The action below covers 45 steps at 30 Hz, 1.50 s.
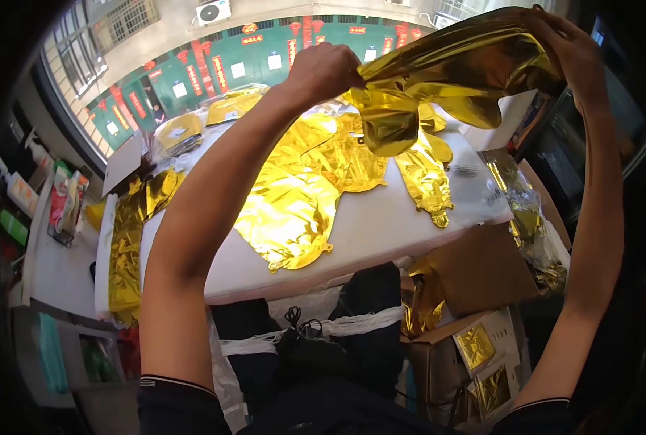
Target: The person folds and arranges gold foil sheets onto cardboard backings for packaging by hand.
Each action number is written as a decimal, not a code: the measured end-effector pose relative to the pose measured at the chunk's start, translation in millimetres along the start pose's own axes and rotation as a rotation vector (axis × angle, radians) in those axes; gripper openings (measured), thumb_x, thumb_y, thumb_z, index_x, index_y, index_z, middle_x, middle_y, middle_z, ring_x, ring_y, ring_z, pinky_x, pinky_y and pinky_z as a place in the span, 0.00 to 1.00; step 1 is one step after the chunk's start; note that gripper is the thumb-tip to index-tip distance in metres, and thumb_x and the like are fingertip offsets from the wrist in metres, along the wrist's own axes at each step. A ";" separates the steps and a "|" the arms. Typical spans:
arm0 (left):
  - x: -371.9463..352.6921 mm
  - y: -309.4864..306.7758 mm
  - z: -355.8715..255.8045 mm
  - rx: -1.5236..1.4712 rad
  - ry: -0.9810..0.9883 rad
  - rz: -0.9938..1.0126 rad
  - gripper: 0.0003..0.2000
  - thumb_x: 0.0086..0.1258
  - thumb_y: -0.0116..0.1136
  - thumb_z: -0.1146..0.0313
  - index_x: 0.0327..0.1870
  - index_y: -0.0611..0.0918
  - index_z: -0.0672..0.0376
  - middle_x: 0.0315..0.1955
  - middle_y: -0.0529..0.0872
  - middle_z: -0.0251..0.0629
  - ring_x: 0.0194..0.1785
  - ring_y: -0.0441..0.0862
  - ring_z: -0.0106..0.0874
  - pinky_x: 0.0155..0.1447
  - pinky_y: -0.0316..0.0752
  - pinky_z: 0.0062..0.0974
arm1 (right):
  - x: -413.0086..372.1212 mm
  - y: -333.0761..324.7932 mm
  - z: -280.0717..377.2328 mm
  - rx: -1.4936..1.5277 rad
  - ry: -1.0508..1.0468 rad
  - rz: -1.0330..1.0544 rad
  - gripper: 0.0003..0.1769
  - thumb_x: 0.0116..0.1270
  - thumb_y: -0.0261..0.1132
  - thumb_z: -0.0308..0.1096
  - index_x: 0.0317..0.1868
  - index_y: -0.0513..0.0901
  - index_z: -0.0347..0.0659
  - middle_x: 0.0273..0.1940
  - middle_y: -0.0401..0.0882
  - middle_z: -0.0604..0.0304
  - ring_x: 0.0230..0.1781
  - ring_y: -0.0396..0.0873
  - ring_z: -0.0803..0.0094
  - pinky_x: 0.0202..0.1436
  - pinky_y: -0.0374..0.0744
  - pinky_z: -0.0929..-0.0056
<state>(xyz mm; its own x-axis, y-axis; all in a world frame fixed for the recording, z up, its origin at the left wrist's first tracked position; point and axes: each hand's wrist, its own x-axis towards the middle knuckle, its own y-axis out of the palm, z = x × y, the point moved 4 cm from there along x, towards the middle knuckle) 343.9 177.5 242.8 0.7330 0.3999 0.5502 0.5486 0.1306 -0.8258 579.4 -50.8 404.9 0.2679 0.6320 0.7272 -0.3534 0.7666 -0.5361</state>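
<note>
A flat gold foil sheet (475, 61), shiny and with rounded lobes, is stretched in the air between my two hands. My left hand (325, 70) is closed in a fist on its left corner. At its upper right end, my right hand (571, 54) grips the edge with bent fingers. Below, a spread of crumpled gold foil pieces (294, 210) lies on the white table (366, 225), and a narrower foil piece (426, 177) lies to their right. Folded gold foil (125, 254) hangs over the table's left end.
Plastic-wrapped gold packs (179, 133) lie at the table's back left. Cardboard boxes (482, 268) with gold foil stand at the right, below the table edge. Bottles (23, 192) stand on a left shelf. Beyond the window is a green wall with red banners.
</note>
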 end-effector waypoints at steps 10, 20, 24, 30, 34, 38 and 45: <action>-61.8 1.6 153.7 -0.471 -0.141 -0.473 0.12 0.71 0.59 0.80 0.46 0.93 0.59 0.46 0.94 0.40 0.52 0.91 0.27 0.58 0.85 0.25 | -221.8 172.8 123.1 0.052 -0.794 0.115 0.12 0.66 0.65 0.22 0.48 0.89 0.31 0.45 0.91 0.51 0.48 0.91 0.55 0.53 0.89 0.63; -120.8 89.7 213.6 -0.239 0.091 -0.249 0.07 0.66 0.67 0.74 0.42 0.92 0.61 0.48 0.92 0.48 0.48 0.91 0.44 0.54 0.85 0.33 | -311.0 296.8 105.4 0.081 -0.673 0.430 0.19 0.68 0.62 0.22 0.59 0.83 0.28 0.54 0.88 0.47 0.58 0.87 0.54 0.62 0.85 0.59; -140.0 102.4 214.2 -0.297 0.112 -0.199 0.08 0.65 0.66 0.75 0.42 0.92 0.59 0.48 0.92 0.48 0.50 0.91 0.43 0.56 0.85 0.33 | -327.2 310.9 99.1 0.110 -0.652 0.467 0.18 0.69 0.65 0.27 0.57 0.83 0.27 0.54 0.88 0.49 0.59 0.87 0.56 0.64 0.84 0.58; -160.0 106.9 214.1 -0.288 0.108 -0.115 0.10 0.63 0.66 0.76 0.44 0.92 0.58 0.47 0.92 0.47 0.51 0.90 0.42 0.57 0.83 0.31 | -336.7 312.6 91.2 0.201 -0.577 0.403 0.11 0.68 0.66 0.27 0.48 0.88 0.34 0.47 0.91 0.54 0.53 0.90 0.57 0.58 0.87 0.59; -168.4 104.2 213.5 -0.319 0.053 -0.130 0.14 0.62 0.61 0.83 0.46 0.92 0.59 0.53 0.90 0.52 0.56 0.89 0.45 0.61 0.82 0.33 | -337.0 313.0 96.5 0.170 -0.602 0.372 0.08 0.66 0.71 0.28 0.45 0.89 0.39 0.48 0.91 0.54 0.53 0.90 0.57 0.58 0.87 0.60; -178.8 71.5 172.0 -0.289 -0.166 -0.017 0.17 0.63 0.58 0.84 0.48 0.92 0.57 0.59 0.87 0.55 0.60 0.87 0.48 0.64 0.81 0.33 | -335.1 308.8 96.3 0.139 -0.626 0.407 0.08 0.66 0.74 0.28 0.45 0.89 0.40 0.48 0.91 0.55 0.55 0.89 0.56 0.59 0.86 0.59; -180.6 97.8 198.9 -0.263 -0.066 -0.025 0.18 0.64 0.57 0.82 0.49 0.92 0.54 0.61 0.86 0.53 0.61 0.86 0.49 0.63 0.81 0.32 | -338.2 304.5 93.1 0.140 -0.630 0.439 0.08 0.65 0.72 0.27 0.45 0.89 0.41 0.49 0.91 0.56 0.55 0.89 0.56 0.61 0.86 0.58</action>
<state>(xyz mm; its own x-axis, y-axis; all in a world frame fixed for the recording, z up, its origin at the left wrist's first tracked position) 185.2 298.5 38.0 0.6949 0.4593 0.5533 0.6579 -0.0955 -0.7471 297.7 -41.7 35.7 -0.4675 0.6583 0.5900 -0.4304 0.4134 -0.8024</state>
